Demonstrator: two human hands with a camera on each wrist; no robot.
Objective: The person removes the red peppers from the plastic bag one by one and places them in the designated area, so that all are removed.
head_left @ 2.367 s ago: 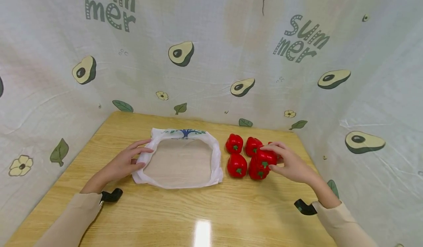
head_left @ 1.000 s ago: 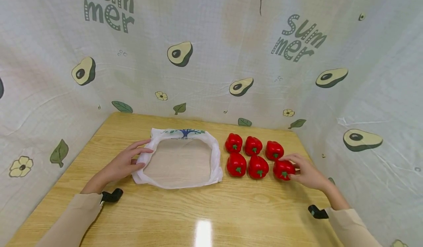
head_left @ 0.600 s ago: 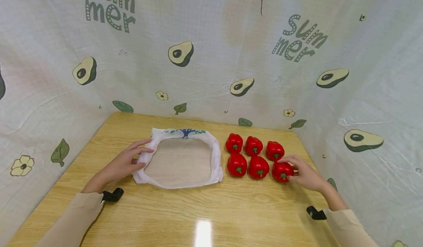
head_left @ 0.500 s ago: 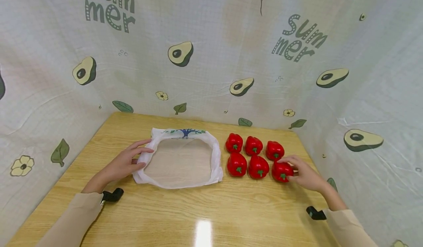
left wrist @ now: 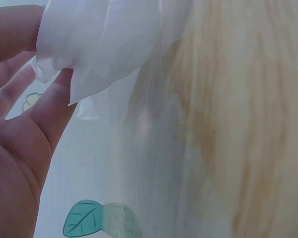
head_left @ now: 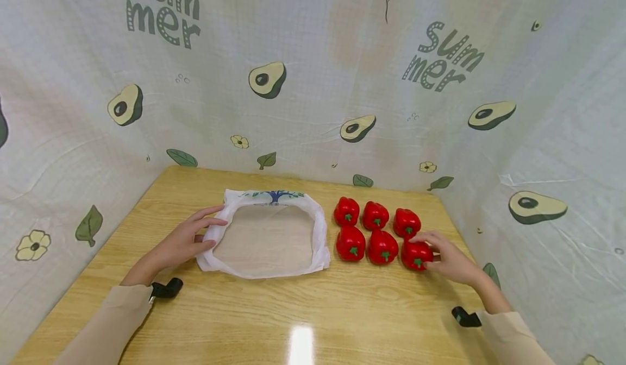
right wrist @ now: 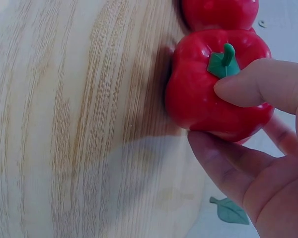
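At the right end of the front row, my right hand (head_left: 451, 259) holds a red bell pepper (head_left: 415, 255) that stands on the table. In the right wrist view, the thumb lies by the green stem of this bell pepper (right wrist: 188, 94) and the fingers reach round its side. My left hand (head_left: 183, 240) holds the left rim of a white plastic bag (head_left: 320, 240), whose mouth is spread wide. The left wrist view shows the thumb and fingers at a fold of the bag (left wrist: 102, 44); some fingertips are hidden behind the plastic.
More red bell peppers stand close together in two rows right of the bag, among them a front-left bell pepper (head_left: 350, 244) and a back-right bell pepper (head_left: 406, 222). Printed cloth (head_left: 313, 99) rises behind and beside the wooden table (head_left: 235, 321).
My right hand has brought the bell pepper down from over the front row to the row's right end, then shifted it slightly left. My left hand and the bag have stayed in place.
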